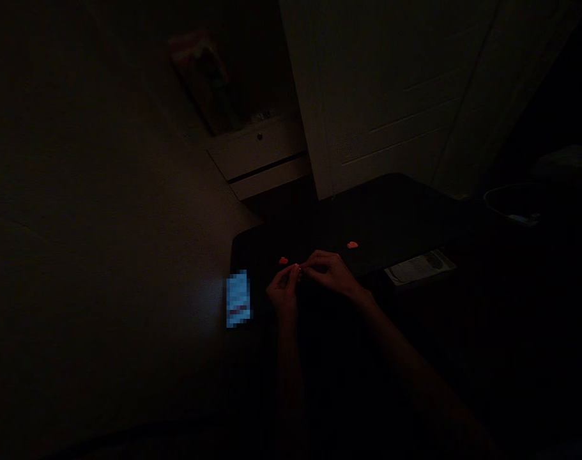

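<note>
The scene is very dark. My left hand [283, 289] and my right hand [329, 271] meet over a dark table [391, 211], fingertips pinched together on something tiny that I cannot make out. A small orange piece [283, 260] lies just beyond my left hand. Another orange piece [352, 245] lies farther back, beyond my right hand.
A lit phone screen [237, 298] glows at the table's left edge. A pale paper or packet [420, 267] lies to the right. Behind stand a white door [396, 89], a pale drawer unit [262, 156] and a round dark container [511, 204] at far right.
</note>
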### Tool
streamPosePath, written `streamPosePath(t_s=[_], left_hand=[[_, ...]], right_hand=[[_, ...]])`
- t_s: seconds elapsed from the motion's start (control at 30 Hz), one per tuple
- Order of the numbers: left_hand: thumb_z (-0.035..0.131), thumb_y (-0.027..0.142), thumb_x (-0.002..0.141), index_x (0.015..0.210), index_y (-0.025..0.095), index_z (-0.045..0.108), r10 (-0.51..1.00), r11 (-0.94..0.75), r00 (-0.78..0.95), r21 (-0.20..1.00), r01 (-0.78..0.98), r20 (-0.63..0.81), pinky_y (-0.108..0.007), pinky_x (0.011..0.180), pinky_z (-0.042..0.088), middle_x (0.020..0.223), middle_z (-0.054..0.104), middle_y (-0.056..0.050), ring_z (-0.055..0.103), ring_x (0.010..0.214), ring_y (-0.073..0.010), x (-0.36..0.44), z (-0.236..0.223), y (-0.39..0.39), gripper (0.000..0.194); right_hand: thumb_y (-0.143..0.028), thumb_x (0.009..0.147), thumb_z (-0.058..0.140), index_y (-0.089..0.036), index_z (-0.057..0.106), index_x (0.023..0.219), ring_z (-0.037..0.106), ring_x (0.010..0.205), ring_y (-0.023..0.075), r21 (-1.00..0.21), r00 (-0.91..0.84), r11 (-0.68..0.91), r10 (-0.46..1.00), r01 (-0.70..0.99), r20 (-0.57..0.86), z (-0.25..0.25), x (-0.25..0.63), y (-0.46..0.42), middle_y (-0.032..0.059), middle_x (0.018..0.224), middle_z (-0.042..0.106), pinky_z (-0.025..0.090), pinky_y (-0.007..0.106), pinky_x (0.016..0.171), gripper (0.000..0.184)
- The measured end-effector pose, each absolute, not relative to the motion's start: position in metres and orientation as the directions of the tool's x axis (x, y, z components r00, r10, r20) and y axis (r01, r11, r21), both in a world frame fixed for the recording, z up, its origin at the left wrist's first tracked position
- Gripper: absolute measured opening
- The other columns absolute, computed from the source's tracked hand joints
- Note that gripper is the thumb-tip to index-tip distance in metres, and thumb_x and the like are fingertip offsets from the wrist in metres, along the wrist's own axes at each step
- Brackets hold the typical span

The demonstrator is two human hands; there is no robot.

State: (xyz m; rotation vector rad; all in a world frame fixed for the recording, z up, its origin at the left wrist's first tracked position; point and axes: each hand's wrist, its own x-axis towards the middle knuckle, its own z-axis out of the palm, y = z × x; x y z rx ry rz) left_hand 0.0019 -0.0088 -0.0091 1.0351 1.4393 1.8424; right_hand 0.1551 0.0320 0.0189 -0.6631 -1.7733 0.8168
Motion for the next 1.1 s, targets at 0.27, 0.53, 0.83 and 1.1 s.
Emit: streamPosePath(t_s=[0.27, 0.53, 0.83, 1.1], left_hand=[[0.088, 0.043, 0.074, 0.094, 0.015, 0.081, 0.866, -0.254, -0.452, 0.967, -0.034, 0.212, -0.028, 0.074, 0.057, 0.090, 0.080, -0.009, 0.072, 0.076, -0.0163, 0.000, -0.009, -0.011, 0.035], [0.091, 0.041, 0.073, 0.093, 0.014, 0.081, 0.913, -0.241, -0.358, 0.966, -0.091, 0.194, -0.026, 0.069, 0.054, 0.082, 0.078, -0.007, 0.070, 0.070, -0.0145, -0.002, -0.012, -0.010, 0.035], [0.091, 0.040, 0.072, 0.092, 0.015, 0.081, 0.920, -0.224, -0.348, 0.970, -0.093, 0.179, -0.026, 0.070, 0.054, 0.081, 0.078, -0.007, 0.069, 0.069, -0.0143, -0.005, -0.013, -0.009, 0.034], [0.089, 0.043, 0.074, 0.092, 0.014, 0.081, 0.913, -0.216, -0.356, 0.976, -0.012, 0.198, -0.027, 0.069, 0.055, 0.081, 0.078, -0.007, 0.070, 0.070, -0.0157, -0.003, -0.008, -0.011, 0.034]], right_hand=[[-0.036, 0.093, 0.073, -0.023, 0.083, 0.101, 0.075, 0.097, 0.0223, -0.910, -0.210, 0.411, 0.887, -0.049, 0.412, 0.012, 0.149, 0.037, 0.0067, 0.102, 0.080, 0.057, 0.037, 0.090, 0.018], [-0.042, 0.084, 0.079, -0.020, 0.083, 0.094, 0.076, 0.097, 0.0253, -0.950, -0.320, 0.296, 0.894, -0.102, 0.313, 0.018, 0.158, 0.040, 0.0069, 0.098, 0.082, 0.057, 0.038, 0.093, 0.024], [-0.039, 0.086, 0.078, -0.021, 0.083, 0.096, 0.075, 0.094, 0.0230, -0.932, -0.348, 0.358, 0.867, -0.067, 0.358, 0.016, 0.160, 0.041, 0.0066, 0.099, 0.081, 0.057, 0.035, 0.087, 0.022], [-0.035, 0.087, 0.078, -0.020, 0.082, 0.094, 0.074, 0.090, 0.0210, -0.914, -0.317, 0.403, 0.862, -0.045, 0.396, 0.014, 0.159, 0.041, 0.0059, 0.096, 0.080, 0.056, 0.033, 0.085, 0.017]])
